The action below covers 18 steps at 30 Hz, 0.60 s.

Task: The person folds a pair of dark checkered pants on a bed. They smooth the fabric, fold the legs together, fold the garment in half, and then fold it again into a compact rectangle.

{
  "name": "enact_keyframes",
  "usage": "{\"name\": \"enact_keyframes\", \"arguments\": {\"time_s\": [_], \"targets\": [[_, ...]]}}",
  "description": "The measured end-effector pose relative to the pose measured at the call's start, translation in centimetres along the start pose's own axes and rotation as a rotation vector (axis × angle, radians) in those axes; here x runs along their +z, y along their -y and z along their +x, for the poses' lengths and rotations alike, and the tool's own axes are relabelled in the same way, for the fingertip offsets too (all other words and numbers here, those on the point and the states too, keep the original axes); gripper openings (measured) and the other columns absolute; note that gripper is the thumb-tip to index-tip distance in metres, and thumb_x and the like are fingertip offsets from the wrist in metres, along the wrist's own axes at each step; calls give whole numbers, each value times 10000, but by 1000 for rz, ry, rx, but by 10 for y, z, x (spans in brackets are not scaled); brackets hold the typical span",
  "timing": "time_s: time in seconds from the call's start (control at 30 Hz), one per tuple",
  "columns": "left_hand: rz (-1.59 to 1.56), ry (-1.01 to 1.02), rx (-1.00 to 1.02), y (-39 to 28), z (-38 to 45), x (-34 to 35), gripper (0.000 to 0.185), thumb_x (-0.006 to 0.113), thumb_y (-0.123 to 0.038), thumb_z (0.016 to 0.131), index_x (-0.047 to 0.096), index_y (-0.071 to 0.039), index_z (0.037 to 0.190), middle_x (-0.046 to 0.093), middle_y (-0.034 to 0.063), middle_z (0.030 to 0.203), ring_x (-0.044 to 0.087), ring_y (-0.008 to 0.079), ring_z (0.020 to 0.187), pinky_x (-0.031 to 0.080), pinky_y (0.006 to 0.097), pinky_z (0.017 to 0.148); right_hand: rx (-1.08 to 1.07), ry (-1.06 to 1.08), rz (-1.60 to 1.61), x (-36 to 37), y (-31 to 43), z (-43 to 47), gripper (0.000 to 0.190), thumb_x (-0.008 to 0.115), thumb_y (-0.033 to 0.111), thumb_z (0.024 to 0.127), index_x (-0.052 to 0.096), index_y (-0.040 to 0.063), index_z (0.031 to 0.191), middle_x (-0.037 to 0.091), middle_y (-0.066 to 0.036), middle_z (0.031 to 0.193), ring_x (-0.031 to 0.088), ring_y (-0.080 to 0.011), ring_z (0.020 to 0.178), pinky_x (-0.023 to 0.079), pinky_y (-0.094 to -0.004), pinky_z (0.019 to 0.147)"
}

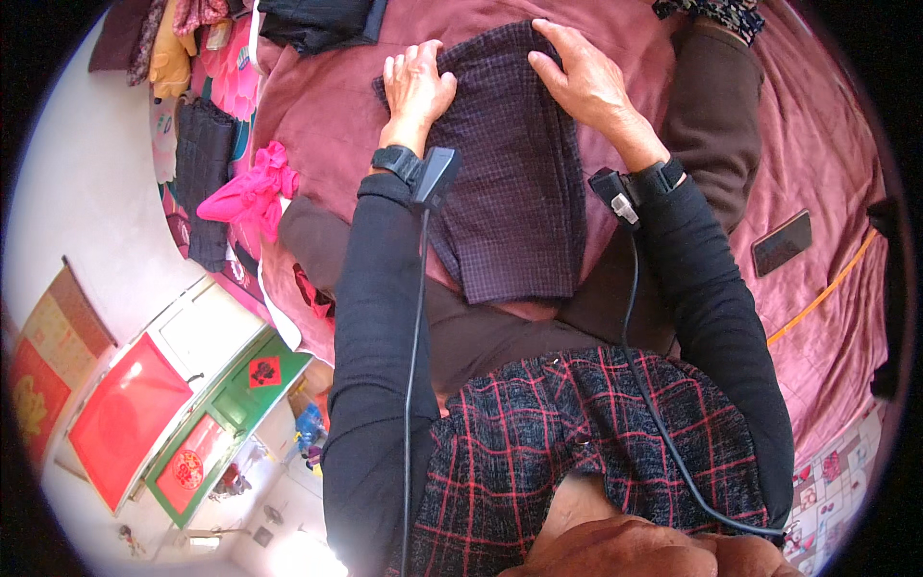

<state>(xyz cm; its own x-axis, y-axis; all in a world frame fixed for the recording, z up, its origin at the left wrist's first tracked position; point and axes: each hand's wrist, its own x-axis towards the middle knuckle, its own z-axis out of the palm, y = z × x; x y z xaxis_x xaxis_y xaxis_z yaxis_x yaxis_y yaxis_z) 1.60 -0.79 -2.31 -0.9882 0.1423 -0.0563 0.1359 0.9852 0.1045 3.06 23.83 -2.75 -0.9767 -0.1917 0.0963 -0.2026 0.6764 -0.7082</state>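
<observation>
A dark checked cloth garment, folded lengthwise [512, 180], lies on the pink blanket [310, 122] between my legs. My left hand [418, 85] rests on its upper left part, with the fingers bent over the fabric near the far edge. My right hand [583, 76] is at the upper right corner, its fingertips on the garment's edge and its thumb apart from the index finger. The garment's near end reaches my lap. Whether either hand pinches the cloth is hard to tell.
A smartphone [782, 243] and an orange strap [822, 292] lie on the right. To the left are bright pink cloth [252, 191] and a dark folded garment [204, 180]. Another dark garment [324, 25] lies at the far left. Cables run from both wrist devices.
</observation>
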Motion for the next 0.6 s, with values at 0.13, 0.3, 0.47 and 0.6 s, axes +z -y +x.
{"name": "enact_keyframes", "arguments": {"time_s": [0.13,0.3,0.47,0.6], "targets": [[39,243,-88,-7,5,-12,401,649,-339,833,681,-152,1186,715,157,1142,648,346,1108,457,460,995,-2,-33,150,-8,2,-1,514,579,263,946,492,6,1382,564,-222,1348,542,-364,1262,442,-419,1062],[87,50,101,-13,-6,-23,265,642,-281,881,719,-174,1111,706,102,1105,646,341,1066,504,439,944,-36,-116,146,-12,4,1,482,586,256,937,522,18,1351,594,-203,1308,573,-361,1217,463,-422,1031],[-21,-166,245,-18,-50,-47,274,649,-177,854,707,-159,1121,709,52,1104,652,300,1037,514,418,909,24,-215,230,-11,-6,6,459,604,251,928,558,23,1323,621,-209,1280,587,-366,1204,472,-422,1018],[-5,-147,288,-30,-130,-65,335,662,-110,797,689,-139,1130,709,56,1120,660,266,1049,515,400,892,58,-287,341,-11,-20,1,458,650,236,914,572,5,1301,656,-219,1221,622,-351,1166,489,-395,991]]}}
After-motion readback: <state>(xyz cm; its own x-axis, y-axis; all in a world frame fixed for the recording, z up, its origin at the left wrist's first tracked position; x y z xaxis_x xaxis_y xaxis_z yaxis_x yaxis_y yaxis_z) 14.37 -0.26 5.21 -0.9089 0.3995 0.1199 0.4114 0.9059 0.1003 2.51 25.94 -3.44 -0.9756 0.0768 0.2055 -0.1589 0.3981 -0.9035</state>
